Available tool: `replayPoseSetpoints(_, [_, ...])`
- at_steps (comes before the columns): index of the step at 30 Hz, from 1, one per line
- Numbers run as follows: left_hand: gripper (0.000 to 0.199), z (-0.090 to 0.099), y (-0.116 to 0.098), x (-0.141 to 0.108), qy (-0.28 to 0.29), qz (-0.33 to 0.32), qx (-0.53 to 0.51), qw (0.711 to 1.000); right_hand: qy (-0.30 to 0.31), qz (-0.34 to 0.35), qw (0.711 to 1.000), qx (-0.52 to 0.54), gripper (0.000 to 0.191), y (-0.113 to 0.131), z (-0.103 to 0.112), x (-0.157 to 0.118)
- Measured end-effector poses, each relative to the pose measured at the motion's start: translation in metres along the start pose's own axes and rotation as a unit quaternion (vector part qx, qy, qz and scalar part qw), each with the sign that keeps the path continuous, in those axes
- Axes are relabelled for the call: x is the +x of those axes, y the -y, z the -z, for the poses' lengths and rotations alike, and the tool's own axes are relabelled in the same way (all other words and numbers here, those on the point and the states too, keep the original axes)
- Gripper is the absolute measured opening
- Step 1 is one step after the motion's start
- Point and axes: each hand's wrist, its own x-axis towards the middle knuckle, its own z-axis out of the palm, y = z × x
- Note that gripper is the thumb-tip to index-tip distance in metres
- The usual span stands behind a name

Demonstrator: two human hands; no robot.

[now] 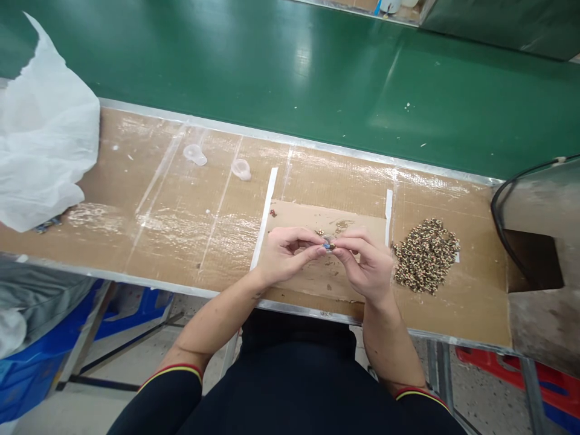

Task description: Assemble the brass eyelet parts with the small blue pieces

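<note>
1. Fingers (pixel 312 237) of the left hand (pixel 283 255) and right hand (pixel 370 263) meet nearly tip to tip, each pair narrowed to a pinch on one small blue piece (pixel 327 246). Brownish toward its right end; any marking on it too small to read.
2. Piece sits between the two hands, above a beige sheet (pixel 290 219) laid on the tabletop (pixel 176 241).
3. On the sheet: a brassy bit (pixel 319 232) just beyond the left fingertips, a reddish bit (pixel 272 212) near the far left corner, dark stains.
4. White strips along the sheet's sides, one left (pixel 265 217), one right (pixel 388 208).
5. Right of the right hand: heap of small brassy and dark parts (pixel 426 257), loosely spread. White scrap (pixel 457 257) at its right edge; cannot tell whether it bears writing.
6. Left of the sheet, toward the far edge: two translucent plastic items, one (pixel 194 154) left of the other (pixel 241 169), apart.
7. Far left: crumpled white sheeting (pixel 45 127), blue-and-dark pieces (pixel 48 225) showing at its lower edge.
8. Beyond the tabletop, a long green surface (pixel 272 72). At right, a black cable (pixel 498 205) curves downward.
</note>
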Motion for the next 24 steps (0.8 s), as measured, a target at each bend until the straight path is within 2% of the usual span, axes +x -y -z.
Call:
replayPoseSetpoints(9, [0.016,-0.0028,-0.0010,0.0005,0.008,-0.010,0.035,0.999,0.011,-0.062,0.997,0.038,0.010,0.0030,-0.0018,0.0004])
replayPoseSetpoints(24, [0.009,-0.0048,0.0069,-0.0031,0.005,-0.041,0.066,0.997,0.014,-0.070,0.997,0.041,0.012,0.0006,-0.0067,-0.0020])
